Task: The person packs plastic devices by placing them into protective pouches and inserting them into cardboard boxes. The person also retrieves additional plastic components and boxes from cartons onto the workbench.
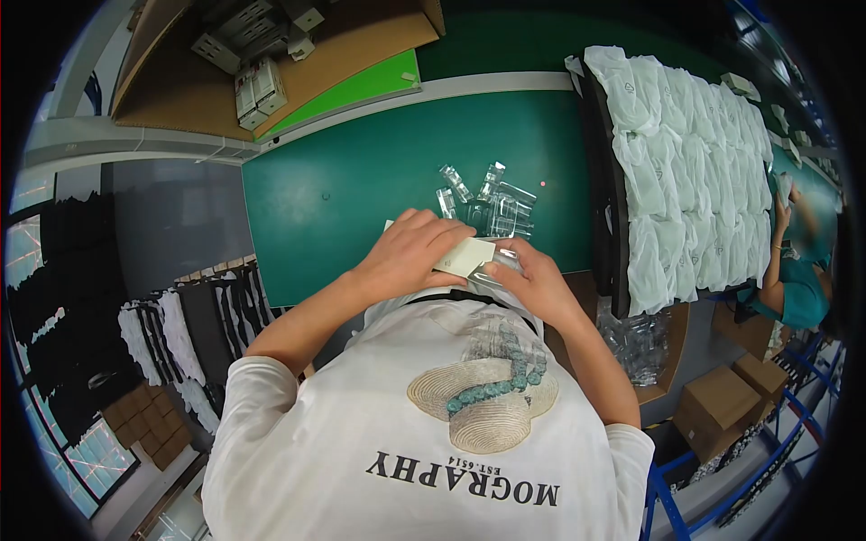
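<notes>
Pale carton [466, 257] gripped in left hand [408, 252] at near edge of worktop [361, 185], beside clear plastic piece [508, 258] held in right hand [534, 281], likely for steadiness; clear pieces [511, 215] beyond, apparently grouped for reach.

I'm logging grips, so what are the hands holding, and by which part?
The left hand grips a pale piece around its middle, right end exposed; the right hand holds clear plastic, exact grip point unclear.
</notes>
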Available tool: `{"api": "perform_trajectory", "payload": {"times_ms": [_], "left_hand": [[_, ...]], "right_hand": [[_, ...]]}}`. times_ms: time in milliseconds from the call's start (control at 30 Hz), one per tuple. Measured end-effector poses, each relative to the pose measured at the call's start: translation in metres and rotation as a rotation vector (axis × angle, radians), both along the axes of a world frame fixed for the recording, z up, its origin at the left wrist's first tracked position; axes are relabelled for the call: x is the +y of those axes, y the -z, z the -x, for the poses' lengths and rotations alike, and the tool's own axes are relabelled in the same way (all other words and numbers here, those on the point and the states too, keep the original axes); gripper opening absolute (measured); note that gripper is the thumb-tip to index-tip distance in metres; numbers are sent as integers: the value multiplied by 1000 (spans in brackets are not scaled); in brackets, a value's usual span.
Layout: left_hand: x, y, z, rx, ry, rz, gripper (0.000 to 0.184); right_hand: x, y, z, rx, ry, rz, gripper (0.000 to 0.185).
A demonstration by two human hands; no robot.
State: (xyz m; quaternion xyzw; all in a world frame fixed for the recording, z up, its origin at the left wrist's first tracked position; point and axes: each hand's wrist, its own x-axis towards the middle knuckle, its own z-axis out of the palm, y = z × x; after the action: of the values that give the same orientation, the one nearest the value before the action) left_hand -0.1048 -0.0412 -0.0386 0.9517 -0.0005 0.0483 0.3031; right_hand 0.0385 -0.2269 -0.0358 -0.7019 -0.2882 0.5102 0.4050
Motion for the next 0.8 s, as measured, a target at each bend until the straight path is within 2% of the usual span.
{"api": "perform_trajectory", "payload": {"times_ms": [67, 133, 167, 200, 233, 300, 367, 433, 500, 667, 733, 767, 800], "left_hand": [[11, -3, -8, 44, 3, -7, 61], [31, -6, -20, 65, 11, -9, 60], [49, -8, -29, 53, -68, -67, 59], [66, -6, -42, 34, -147, -128, 57], [82, 0, -59, 26, -139, -131, 57], [117, 20, -101, -77, -306, -192, 59], [139, 41, -161, -75, -340, -196, 58], [154, 60, -222, -63, -374, -197, 58], [162, 76, -277, 33, -411, -242, 59], [165, 100, -350, 185, -424, -247, 56], [162, 120, -347, -61, -472, -409, 51], [155, 114, -343, -181, -496, -491, 48], [147, 107, -340, -181, -488, -490, 48]], "right_hand": [[5, 4, -8, -9, 7, -36, 34], [5, 15, -31, -99, 241, -125, 32], [7, 21, -41, -147, 359, -169, 32], [12, 28, -48, -151, 365, -171, 32], [18, 36, -54, -469, 214, -160, 32], [37, 50, -71, -1105, -110, -127, 33], [63, 55, -56, -1054, -226, -87, 32], [79, 66, -52, -1084, -211, -184, 27], [85, 79, -52, -1054, -231, -138, 24], [76, 90, -60, -915, -207, -42, 16], [67, 96, -66, -891, -175, -54, 13], [62, 98, -66, -859, -149, -80, 11], [57, 98, -66, -829, -120, -110, 9]]}}
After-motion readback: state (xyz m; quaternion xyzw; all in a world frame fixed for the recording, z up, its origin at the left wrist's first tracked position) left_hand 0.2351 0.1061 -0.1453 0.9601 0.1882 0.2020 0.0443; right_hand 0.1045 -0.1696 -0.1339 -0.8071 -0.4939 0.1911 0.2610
